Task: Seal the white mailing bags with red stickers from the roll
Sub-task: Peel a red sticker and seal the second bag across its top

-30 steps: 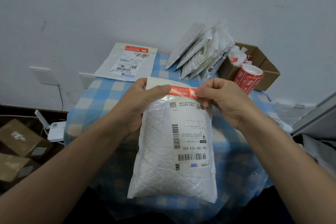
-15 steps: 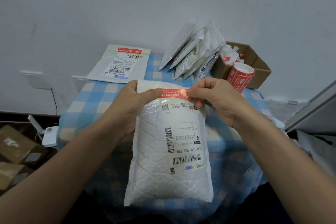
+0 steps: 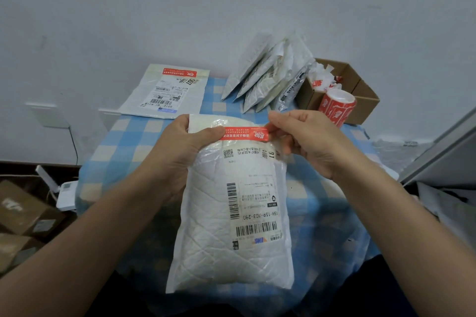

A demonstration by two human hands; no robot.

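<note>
One white quilted plastic mailing bag [image 3: 231, 213] lies between both hands, long axis running toward the person. Beyond the right hand [image 3: 306, 141] are about five leaning white bags [image 3: 265, 80] and one red sticker roll [image 3: 336, 107]. Beyond the left hand [image 3: 180, 152] is one flat stickered bag [image 3: 167, 92]. One red sticker strip [image 3: 244, 134] crosses the held bag's top: the left hand grips the bag and the strip's left end, and the right hand pinches its right end.

- The mailing bag [image 3: 219, 252] in front of me reads white, with a quilted diamond pattern showing through and black barcode printing.
- The sticker [image 3: 244, 134] across its top is red with white print.
- The tablecloth [image 3: 134, 136] I see is checked in light blue and cream.
- The roll [image 3: 336, 108] is red with white lettering.
- The cardboard box [image 3: 365, 100] is plain brown.
- The far bag [image 3: 164, 95] is white, topped in red.
</note>
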